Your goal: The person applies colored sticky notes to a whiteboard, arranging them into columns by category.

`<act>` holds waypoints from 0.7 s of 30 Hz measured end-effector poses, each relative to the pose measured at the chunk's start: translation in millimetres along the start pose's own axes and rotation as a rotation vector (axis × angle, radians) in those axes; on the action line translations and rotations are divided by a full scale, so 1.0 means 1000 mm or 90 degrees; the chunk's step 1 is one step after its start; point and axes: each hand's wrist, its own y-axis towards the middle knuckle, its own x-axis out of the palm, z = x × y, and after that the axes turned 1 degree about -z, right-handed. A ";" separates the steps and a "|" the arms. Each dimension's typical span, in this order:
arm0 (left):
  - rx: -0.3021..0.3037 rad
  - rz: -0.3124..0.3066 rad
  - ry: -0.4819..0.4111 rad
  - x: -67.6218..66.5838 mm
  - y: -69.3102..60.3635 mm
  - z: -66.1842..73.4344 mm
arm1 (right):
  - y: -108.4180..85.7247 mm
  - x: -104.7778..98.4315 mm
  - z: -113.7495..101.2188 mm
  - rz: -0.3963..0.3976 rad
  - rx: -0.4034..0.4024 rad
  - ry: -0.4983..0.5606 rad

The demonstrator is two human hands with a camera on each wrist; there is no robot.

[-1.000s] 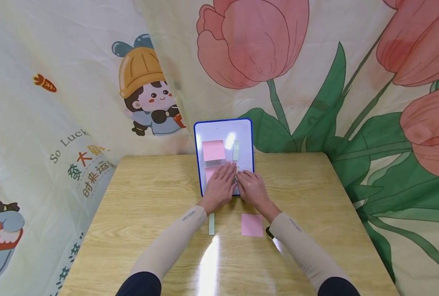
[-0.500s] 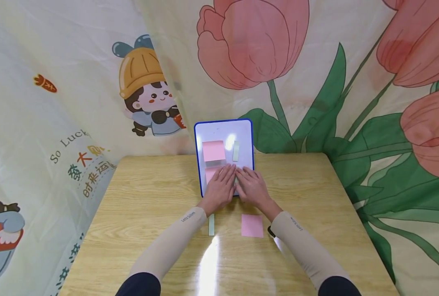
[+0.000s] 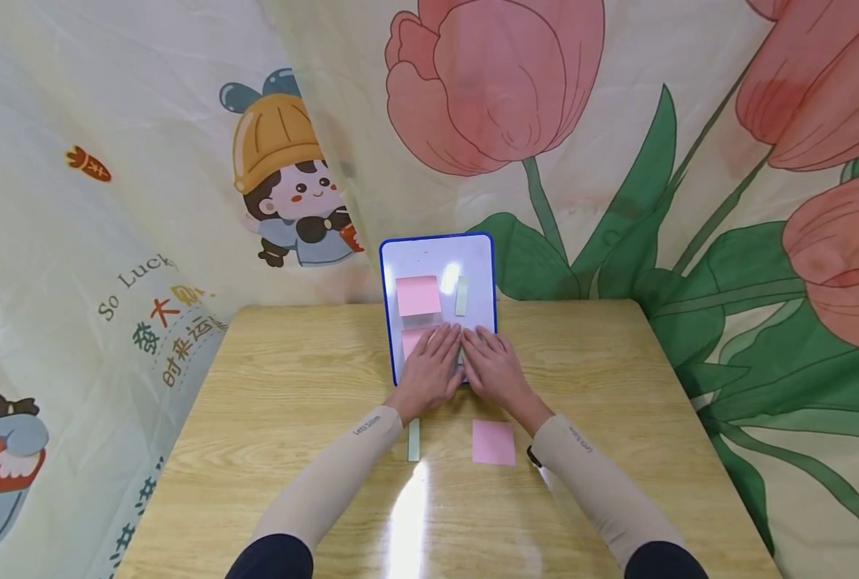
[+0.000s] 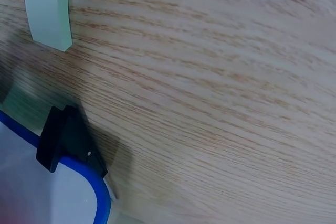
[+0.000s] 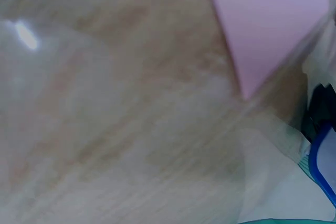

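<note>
A small whiteboard [image 3: 437, 251] with a blue rim leans upright at the back of the table. An upper pink sticky note [image 3: 418, 296] and a lower pink sticky note [image 3: 411, 341] are on its left side; my left hand partly covers the lower one. On the right side is a narrow pale green sticky strip [image 3: 462, 296]. Below it, another pale green strip [image 3: 462, 355] shows slightly between my hands. My left hand [image 3: 432, 368] and right hand [image 3: 496, 363] press side by side on the board's lower part, fingers straight. Neither hand appears in the wrist views.
On the wooden table [image 3: 292, 378] lie a pale green strip pad [image 3: 413, 441] and a pink sticky note pad [image 3: 493, 442], in front of the board. A black clip [image 4: 71, 142] grips the board's lower edge. A printed cloth [image 3: 429, 201] hangs behind.
My right hand's fingers have straightened and spread flatter on the board, shifting slightly up. My left hand has barely moved, and the pads on the table stay put.
</note>
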 end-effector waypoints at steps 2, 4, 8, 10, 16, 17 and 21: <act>0.001 -0.002 0.005 0.000 0.000 0.000 | -0.005 0.003 0.000 -0.003 -0.006 -0.005; 0.004 -0.002 0.005 0.001 -0.001 -0.001 | -0.009 0.005 -0.001 -0.007 -0.013 -0.009; 0.010 0.005 -0.004 0.003 -0.001 -0.002 | -0.017 0.009 -0.003 -0.021 -0.024 -0.010; 0.012 0.007 -0.005 0.004 -0.001 -0.002 | -0.021 0.010 -0.004 -0.029 -0.029 -0.015; 0.013 0.005 -0.001 0.003 -0.001 -0.003 | -0.028 0.013 -0.005 -0.050 -0.038 -0.007; 0.013 0.006 -0.001 0.003 -0.001 -0.003 | -0.027 0.013 -0.004 -0.052 -0.037 -0.001; 0.016 0.014 -0.005 0.002 -0.001 -0.002 | -0.020 0.008 0.000 -0.064 -0.019 0.006</act>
